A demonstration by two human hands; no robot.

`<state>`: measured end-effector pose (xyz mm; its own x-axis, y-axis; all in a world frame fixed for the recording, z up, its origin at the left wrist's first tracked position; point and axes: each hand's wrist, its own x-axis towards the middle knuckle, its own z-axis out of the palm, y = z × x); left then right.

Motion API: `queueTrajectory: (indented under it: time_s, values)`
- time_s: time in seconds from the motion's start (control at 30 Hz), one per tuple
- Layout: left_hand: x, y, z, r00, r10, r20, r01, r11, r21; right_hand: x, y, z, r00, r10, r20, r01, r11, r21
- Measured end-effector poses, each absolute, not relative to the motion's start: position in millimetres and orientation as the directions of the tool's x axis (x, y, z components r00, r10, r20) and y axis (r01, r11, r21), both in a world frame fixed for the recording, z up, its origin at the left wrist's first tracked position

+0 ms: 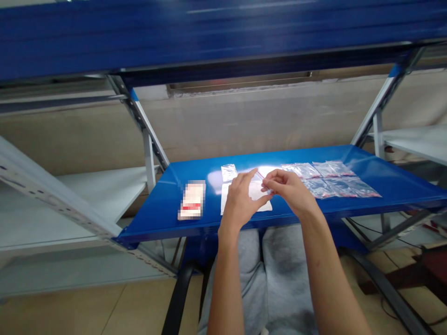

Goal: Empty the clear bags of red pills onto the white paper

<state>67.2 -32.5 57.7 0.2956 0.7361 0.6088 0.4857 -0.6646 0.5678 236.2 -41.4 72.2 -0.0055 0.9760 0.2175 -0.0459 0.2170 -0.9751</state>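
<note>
Both my hands hold one small clear zip bag [257, 188] with a red strip along its top, just above the blue shelf [164, 204]. My left hand [240, 200] grips the bag's left side from below, thumb and fingers closed on it. My right hand [289, 188] pinches the bag's top right edge. Under the bag lies a white sheet [225, 200]. A single clear bag [229, 172] lies on the shelf behind my left hand.
Several clear bags with red strips [328, 179] lie in rows on the shelf's right part. A blurred red-and-white packet [192, 200] rests at the left. White shelves [87, 195] stand to either side, a blue shelf overhead. My grey-trousered knees [272, 279] are below.
</note>
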Motion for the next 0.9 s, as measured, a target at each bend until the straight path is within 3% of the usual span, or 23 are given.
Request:
queueTrajectory:
  time_s: [0.33,0.57,0.9]
  values:
    - [72.1,-33.1,53.1,0.252,0.743,0.620,0.541,-0.639,0.546,233.9,-42.1,71.5,0.025,0.980,0.198,-0.067,0.199,-0.978]
    - [68.9,-29.8,50.6,0.234,0.780,0.581,0.452,-0.616,0.645,235.5,-37.3,64.2,0.013,0.981,0.193,-0.131,0.193,-0.972]
    - [70.4,-34.2,54.5,0.319,0.797,0.513,0.496,-0.601,0.627,240.9,-36.0,56.2,-0.028,0.994,0.101,-0.211,0.093,-0.973]
